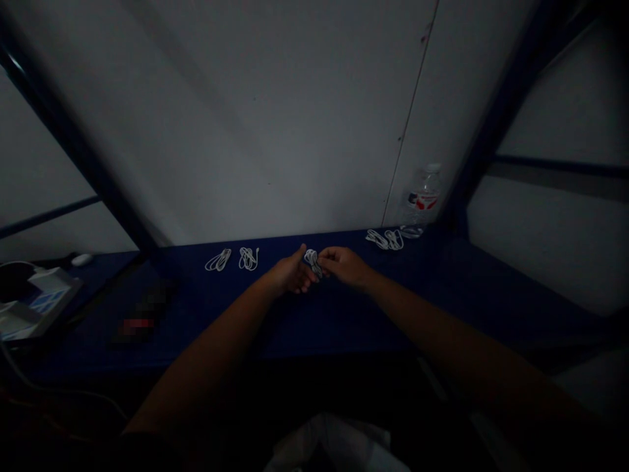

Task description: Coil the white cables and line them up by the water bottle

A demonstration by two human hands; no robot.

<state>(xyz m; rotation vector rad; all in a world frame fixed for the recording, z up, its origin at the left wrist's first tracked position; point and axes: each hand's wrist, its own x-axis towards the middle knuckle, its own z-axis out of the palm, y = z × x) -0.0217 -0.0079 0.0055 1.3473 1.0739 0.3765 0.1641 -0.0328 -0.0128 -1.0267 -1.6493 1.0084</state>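
A small coiled white cable (313,260) is between my two hands, above the blue shelf (304,328). My right hand (343,264) pinches it from the right with thumb and fingertips. On its other side is my left hand (292,272), thumb raised and fingers spread below, close to the coil. Whether those fingers touch it is hard to tell in the dim light. Two more white cable bundles, one looped loosely (219,260) and one coiled (248,258), lie to the left. Further white coils (384,239) lie at the back right.
A clear plastic bottle (422,202) with a red and white label stands by the back wall at right. At left are a blurred dark object (142,314) and a white power strip (44,301) with plugs. Blue metal posts (93,157) frame both sides.
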